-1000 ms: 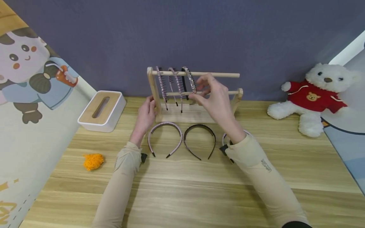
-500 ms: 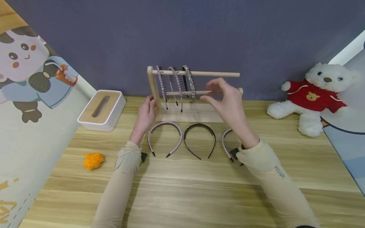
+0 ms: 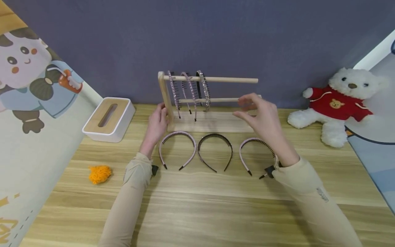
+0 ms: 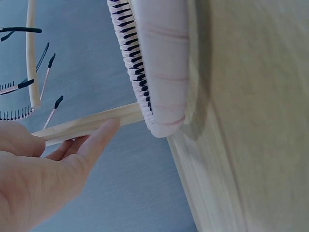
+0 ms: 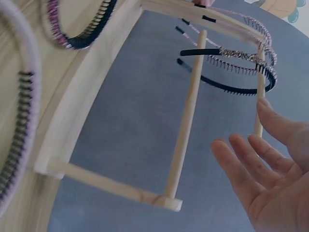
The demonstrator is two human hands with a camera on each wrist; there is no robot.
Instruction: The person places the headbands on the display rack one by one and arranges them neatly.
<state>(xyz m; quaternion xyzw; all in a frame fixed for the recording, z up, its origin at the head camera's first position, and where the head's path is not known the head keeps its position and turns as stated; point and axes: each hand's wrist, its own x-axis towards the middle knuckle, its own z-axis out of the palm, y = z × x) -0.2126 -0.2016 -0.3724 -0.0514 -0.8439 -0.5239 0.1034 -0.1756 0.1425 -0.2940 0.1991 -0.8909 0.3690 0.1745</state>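
The head view has three hanging headbands (image 3: 204,86) on the rack (image 3: 216,122) and three loose headbands (image 3: 178,133) before it. Only the left wrist view clearly shows the left hand (image 4: 53,176) gripping the post (image 4: 89,125); the right hand (image 5: 277,188) has parted fingers.

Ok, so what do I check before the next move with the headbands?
1. Right grip free: ok; it holds nothing.
2. Left grip on the left post of the rack: ok; it holds it.
3. Room on the upper bar: ok; bare to the right of the glittery headband.
4. Headbands on the table apart: ok; left pink headband, dark headband and right pink headband don't touch.
5. Right pink headband fully visible: not ok; the black wrist piece covers part of it in the head view.
6. Rack fixed down: cannot tell.
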